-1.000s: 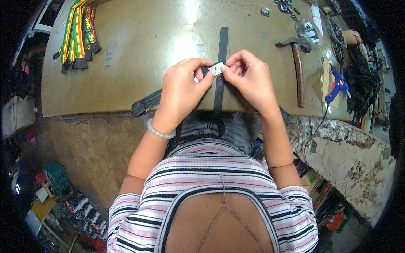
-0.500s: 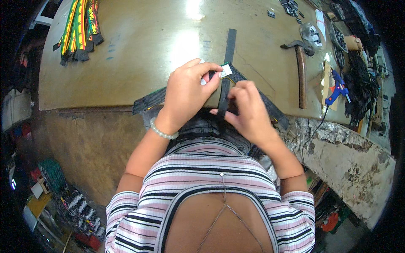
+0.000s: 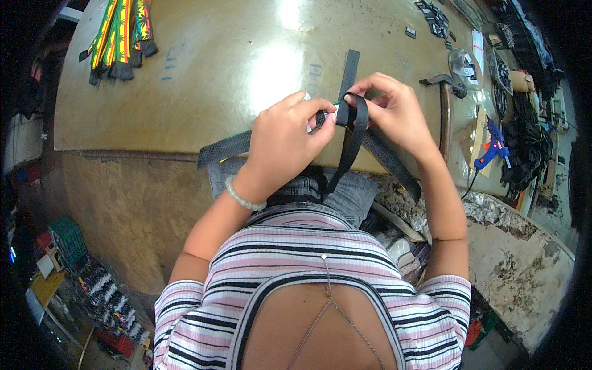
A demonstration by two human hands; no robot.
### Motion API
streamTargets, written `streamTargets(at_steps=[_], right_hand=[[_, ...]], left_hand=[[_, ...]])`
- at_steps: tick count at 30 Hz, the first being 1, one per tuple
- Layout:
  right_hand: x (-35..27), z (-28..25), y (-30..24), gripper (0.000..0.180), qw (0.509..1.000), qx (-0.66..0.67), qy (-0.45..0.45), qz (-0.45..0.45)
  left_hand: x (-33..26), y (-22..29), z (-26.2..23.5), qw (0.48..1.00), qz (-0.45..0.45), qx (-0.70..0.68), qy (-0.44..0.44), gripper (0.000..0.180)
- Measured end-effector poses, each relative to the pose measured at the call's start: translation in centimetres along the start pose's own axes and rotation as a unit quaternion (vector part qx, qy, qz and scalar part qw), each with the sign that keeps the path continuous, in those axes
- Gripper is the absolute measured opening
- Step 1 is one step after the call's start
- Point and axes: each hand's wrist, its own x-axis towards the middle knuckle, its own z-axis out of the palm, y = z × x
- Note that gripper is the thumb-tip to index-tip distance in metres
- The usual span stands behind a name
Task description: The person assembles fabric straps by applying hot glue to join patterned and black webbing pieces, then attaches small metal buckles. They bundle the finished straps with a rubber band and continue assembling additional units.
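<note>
Above the table's near edge, my left hand [image 3: 285, 132] is closed, pinching a wide black webbing strap [image 3: 225, 149] and a small white piece whose kind I cannot make out. One end of the wide strap reaches out left of my wrist, another [image 3: 394, 165] slants down to the right. Close by on the right, my right hand [image 3: 398, 111] pinches a narrower black strap [image 3: 356, 137] near the white piece. This narrow strap bends over in a loop and its tail hangs toward my lap. A flat dark strip [image 3: 349, 66] sticks out beyond both hands onto the table.
Patterned green, yellow and red straps [image 3: 120, 43] lie far left on the table [image 3: 203, 80]. To the right are a hammer [image 3: 445, 117], a blue glue gun [image 3: 493, 146] with its cord, a clear bag [image 3: 464, 68], and small dark pieces [image 3: 435, 21]. A tangle of black straps [image 3: 527, 157] hangs beyond.
My right hand has moved up and away from me, from the hanging part of the narrow strap to beside the white piece. The narrow strap now forms a loop. My left hand keeps its pinch.
</note>
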Motion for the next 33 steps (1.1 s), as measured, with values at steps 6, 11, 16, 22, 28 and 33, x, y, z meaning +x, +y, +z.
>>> streamTargets(at_steps=[6, 11, 16, 22, 28, 33], right_hand=[[0.7, -0.1, -0.2, 0.013, 0.997, 0.063, 0.001, 0.037], [3.6, -1.5, 1.1, 0.012, 0.998, 0.015, -0.059, 0.027], [4.6, -3.5, 2.0, 0.032, 0.961, 0.012, 0.24, -0.139], [-7.1, -6.3, 8.3, 0.044, 0.777, -0.47, 0.412, 0.076], [-9.8, -5.0, 3.1, 0.044, 0.89, -0.144, 0.403, 0.155], [-10.2, 3.7, -1.7, 0.03, 0.937, -0.163, 0.305, -0.047]], left_hand=[[-0.2, 0.5, 0.9, 0.993, 0.045, 0.105, 0.018, 0.018], [-0.6, 0.8, 1.0, 0.973, 0.115, 0.199, 0.022, 0.025], [-0.6, 1.2, 1.1, 0.968, 0.122, 0.22, 0.023, 0.028], [-0.5, 1.0, 1.2, 0.973, 0.114, 0.198, 0.027, 0.026], [-0.1, 0.6, 1.4, 0.985, 0.105, 0.13, 0.049, 0.025], [-0.3, 0.6, 1.0, 0.994, 0.023, 0.096, 0.042, 0.03]])
